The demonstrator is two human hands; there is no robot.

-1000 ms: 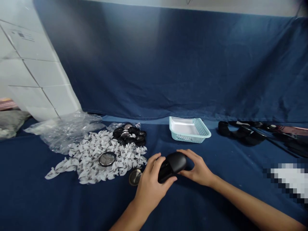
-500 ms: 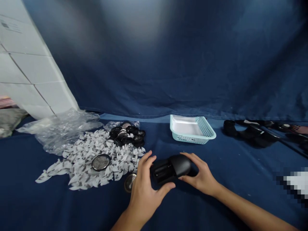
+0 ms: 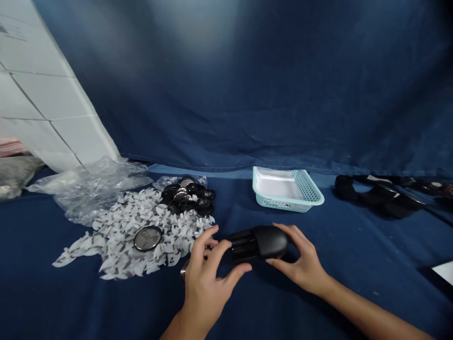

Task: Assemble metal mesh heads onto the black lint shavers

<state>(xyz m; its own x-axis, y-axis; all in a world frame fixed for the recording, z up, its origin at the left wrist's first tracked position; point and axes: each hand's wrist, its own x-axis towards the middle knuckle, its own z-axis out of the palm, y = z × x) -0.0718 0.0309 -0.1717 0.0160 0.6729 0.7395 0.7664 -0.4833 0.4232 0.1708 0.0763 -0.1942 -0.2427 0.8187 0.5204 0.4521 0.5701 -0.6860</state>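
A black rounded plastic casing (image 3: pixel 271 242) lies sideways above the cloth, with a smooth domed right end and an open, slotted left end. My right hand (image 3: pixel 304 259) grips the domed end between thumb and fingers. At the slotted end is my left hand (image 3: pixel 208 274), its fingers spread; one fingertip meets the edge of the casing, while the thumb stays apart below. Partly hidden behind the left hand is a round metal mesh disc (image 3: pixel 183 270). Another mesh disc with a black rim (image 3: pixel 147 238) rests on a heap of small white cut pieces (image 3: pixel 123 255).
Several black-rimmed round parts (image 3: pixel 187 196) are piled behind the white pieces. Crumpled clear plastic (image 3: pixel 95 184) lies at the back left. A light blue basket (image 3: pixel 286 203) stands beyond the casing, with black items (image 3: pixel 385 200) at the right and a dark blue curtain (image 3: pixel 247 94) behind.
The casing has shifted slightly right with my right hand. My left hand has moved a little left, and its fingers have changed position at the slotted end.
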